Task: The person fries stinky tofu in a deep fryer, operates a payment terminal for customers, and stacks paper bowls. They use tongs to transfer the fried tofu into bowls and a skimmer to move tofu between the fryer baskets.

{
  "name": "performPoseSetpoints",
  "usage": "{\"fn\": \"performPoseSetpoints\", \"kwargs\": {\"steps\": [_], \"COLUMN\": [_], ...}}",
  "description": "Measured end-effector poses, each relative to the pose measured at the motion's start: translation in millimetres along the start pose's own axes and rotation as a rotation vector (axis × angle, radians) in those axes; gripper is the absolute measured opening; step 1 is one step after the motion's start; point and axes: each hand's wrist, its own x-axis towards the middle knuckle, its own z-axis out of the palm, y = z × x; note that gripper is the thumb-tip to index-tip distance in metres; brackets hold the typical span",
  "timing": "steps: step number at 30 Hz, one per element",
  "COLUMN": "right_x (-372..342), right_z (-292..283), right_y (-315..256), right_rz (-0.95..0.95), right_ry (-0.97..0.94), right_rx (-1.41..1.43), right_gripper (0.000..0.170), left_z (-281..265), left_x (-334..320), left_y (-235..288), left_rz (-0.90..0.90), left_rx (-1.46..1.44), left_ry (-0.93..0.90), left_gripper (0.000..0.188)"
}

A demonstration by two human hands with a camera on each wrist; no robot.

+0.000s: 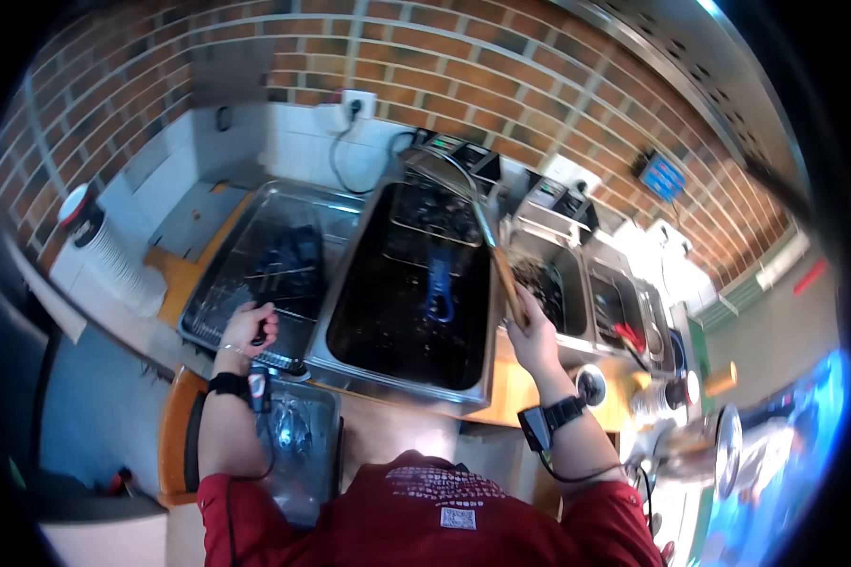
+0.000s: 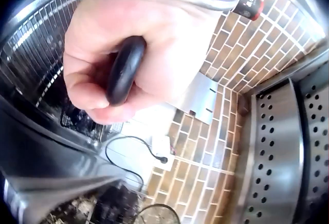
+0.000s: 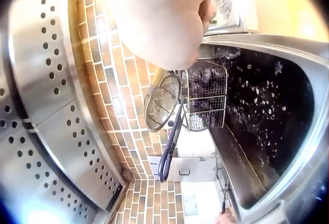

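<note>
My left hand (image 1: 249, 326) grips a black handle (image 2: 127, 70) over the front of the left metal tray (image 1: 195, 323). Its far end is hidden. A dark wire basket (image 1: 288, 253) lies in that tray. With my right hand (image 1: 531, 331) I hold a mesh skimmer (image 3: 163, 103) by its wooden handle (image 1: 506, 282), its head raised over the back of the fryer vat (image 1: 487, 373). Dark oil with floating bits fills the vat. At its back sits a wire fry basket (image 3: 205, 95) with dark pieces in it, its blue handle (image 1: 439, 283) pointing toward me.
More fryer vats (image 1: 577, 326) continue to the right. A stack of white cups (image 1: 113, 255) stands at far left. Below the left tray is another metal tray (image 1: 326, 444). Control boxes (image 1: 463, 156) and cords line the brick wall. A metal pot (image 1: 690, 449) stands at right.
</note>
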Motion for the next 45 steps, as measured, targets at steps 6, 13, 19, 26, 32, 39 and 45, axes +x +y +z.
{"fn": "performPoseSetpoints", "kwargs": {"steps": [6, 13, 19, 26, 32, 39, 45], "right_x": [5.9, 61.7, 111.5, 200.4, 245.8, 240.0, 208.5], "right_z": [-11.3, -40.5, -116.6, -193.6, -229.0, -243.8, -237.3], "right_y": [-6.7, 14.7, -4.4, 13.4, 24.4, 35.0, 40.9], "right_rz": [-0.040, -0.046, 0.120, 0.070, -0.044, -0.136, -0.187], "right_ry": [-0.019, -0.159, -0.421, -0.719, -0.743, -0.736, -0.660], "right_rx": [0.073, 0.194, 0.439, 0.457, 0.294, 0.280, 0.207], "right_gripper": [0.063, 0.060, 0.060, 0.067, 0.066, 0.066, 0.059], "left_z": [68.5, 177.5, 270.4, 375.1, 439.3, 490.4, 503.2], "left_x": [-70.2, -203.7, -289.4, -314.6, -271.5, -153.0, -75.5], "left_y": [57.2, 77.1, 50.2, -20.4, -69.0, -137.8, -195.4], "left_rz": [0.198, 0.424, 0.438, 0.214, -0.024, -0.056, -0.041], "left_rx": [0.174, 0.200, 0.183, 0.260, 0.352, 0.314, 0.261], "left_ry": [-0.003, -0.069, -0.061, -0.098, -0.263, -0.427, -0.458], "left_gripper": [0.013, 0.015, 0.026, 0.042, 0.025, 0.012, 0.008]}}
